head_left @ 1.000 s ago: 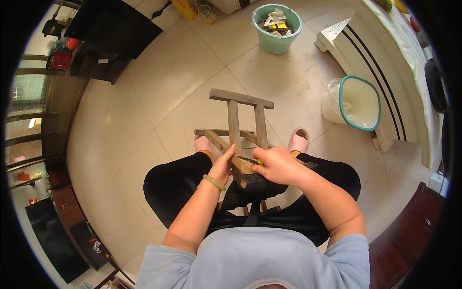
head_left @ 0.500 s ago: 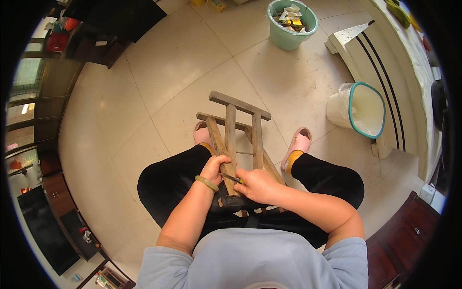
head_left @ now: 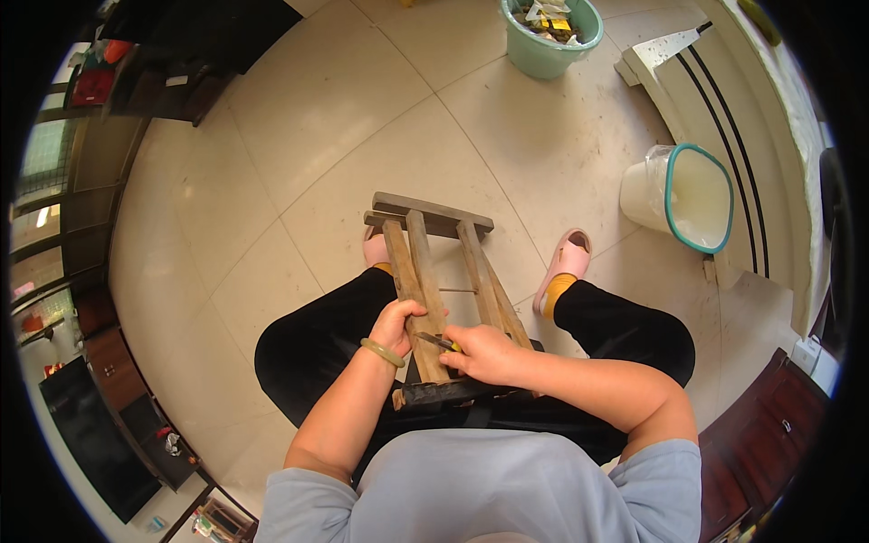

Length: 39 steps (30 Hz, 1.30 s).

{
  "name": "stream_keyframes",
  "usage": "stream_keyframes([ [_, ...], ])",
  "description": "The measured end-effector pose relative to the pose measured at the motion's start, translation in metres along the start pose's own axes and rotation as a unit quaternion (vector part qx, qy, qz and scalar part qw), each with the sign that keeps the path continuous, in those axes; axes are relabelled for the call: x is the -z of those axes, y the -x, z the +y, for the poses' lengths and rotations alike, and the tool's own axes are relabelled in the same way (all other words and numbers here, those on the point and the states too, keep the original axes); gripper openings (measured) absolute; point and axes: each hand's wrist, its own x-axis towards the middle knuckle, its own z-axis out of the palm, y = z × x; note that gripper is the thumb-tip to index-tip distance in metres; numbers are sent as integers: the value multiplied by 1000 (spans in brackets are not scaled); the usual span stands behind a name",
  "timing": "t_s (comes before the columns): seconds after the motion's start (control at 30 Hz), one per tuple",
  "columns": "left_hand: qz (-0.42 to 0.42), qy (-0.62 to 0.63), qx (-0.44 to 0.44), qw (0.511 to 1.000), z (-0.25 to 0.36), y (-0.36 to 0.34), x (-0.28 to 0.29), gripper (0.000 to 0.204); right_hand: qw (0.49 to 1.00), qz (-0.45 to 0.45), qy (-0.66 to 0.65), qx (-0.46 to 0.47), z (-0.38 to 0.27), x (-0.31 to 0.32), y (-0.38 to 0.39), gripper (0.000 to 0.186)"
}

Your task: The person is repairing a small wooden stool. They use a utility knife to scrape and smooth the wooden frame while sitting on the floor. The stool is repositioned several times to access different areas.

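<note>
Across my lap lies a wooden folding stool point(head_left: 418, 262), with its legs pointing away from me and a strip of black material point(head_left: 434, 393) along its near end. My left hand point(head_left: 396, 328), with a pale bangle at the wrist, is closed round the leg on the left. In my right hand point(head_left: 489, 353) is a small tool point(head_left: 440, 342) with a dark metal tip and a yellow-and-black handle; my fingers hide most of it, so its exact kind is unclear. Its tip lies against the same leg, close to the black strip.
A green bin point(head_left: 554, 41) with rubbish stands on the tiled floor ahead. To the right, a white bin point(head_left: 647, 195) with a teal rim sits beside a pale ledge with black stripes point(head_left: 724, 145). Dark red wooden furniture point(head_left: 751, 443) is at the lower right.
The stool has tilted, bringing its two far crossbars closer together and a little nearer to me. More of the black strip shows at its near end. Both hands keep their holds.
</note>
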Motion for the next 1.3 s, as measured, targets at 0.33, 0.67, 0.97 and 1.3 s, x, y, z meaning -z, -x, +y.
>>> stream_keyframes([
  [0.33,45,12,6,999,7,-2,6,42,968,166,175,-67,116,84,-50,29],
  [0.67,-44,7,-41,998,33,-5,-10,57,954,170,-120,-214,166,83,-63,60],
  [0.97,-148,-11,-80,986,58,18,-47,60,916,259,-253,-176,84,120,-4,38],
  [1.3,-245,-274,-115,923,114,97,-101,53,851,394,-346,25,-4,82,102,26],
])
